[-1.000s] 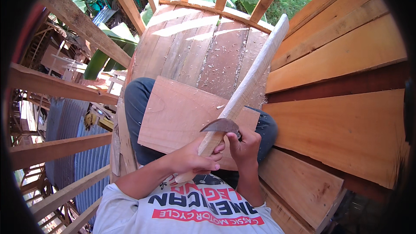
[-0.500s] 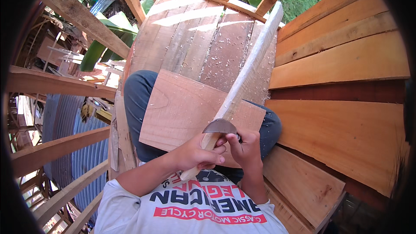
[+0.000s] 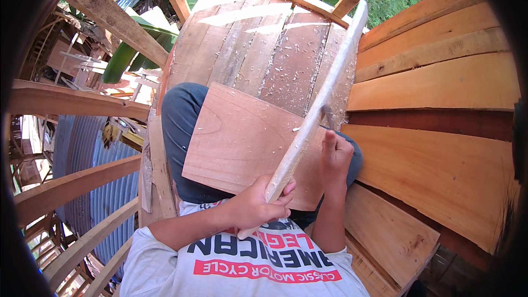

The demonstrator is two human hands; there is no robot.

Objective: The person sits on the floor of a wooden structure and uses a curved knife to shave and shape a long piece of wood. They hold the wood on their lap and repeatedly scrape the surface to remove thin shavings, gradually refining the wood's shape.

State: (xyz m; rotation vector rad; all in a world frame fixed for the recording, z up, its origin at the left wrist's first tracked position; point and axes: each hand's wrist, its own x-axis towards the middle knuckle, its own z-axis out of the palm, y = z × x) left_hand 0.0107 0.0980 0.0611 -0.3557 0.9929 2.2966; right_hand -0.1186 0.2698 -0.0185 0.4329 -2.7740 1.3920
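On the person's lap, near the middle of the view, a flat reddish wooden board (image 3: 242, 143) lies across both thighs, which are clad in dark trousers. A long pale wooden stick (image 3: 316, 113) rests slantwise over the board, its near end low and left, its far end reaching up to the right past the planks. The left hand (image 3: 256, 206) has its fingers wrapped tight round the stick's near end, just at the board's near edge. The right hand (image 3: 334, 157) sits to the right of the stick, fingers curled shut round the handle of a tool whose dark metal blade (image 3: 328, 116) pokes out on the far side and lies against the stick; the handle itself is hidden inside the fist. Beyond the board, the worn plank floor (image 3: 264, 49) is strewn with pale wood shavings (image 3: 324, 77). To the right, broad orange planks (image 3: 440, 88) run in curved rows. At far left, wooden beams (image 3: 77, 102) frame corrugated metal roofing (image 3: 104, 187) below.
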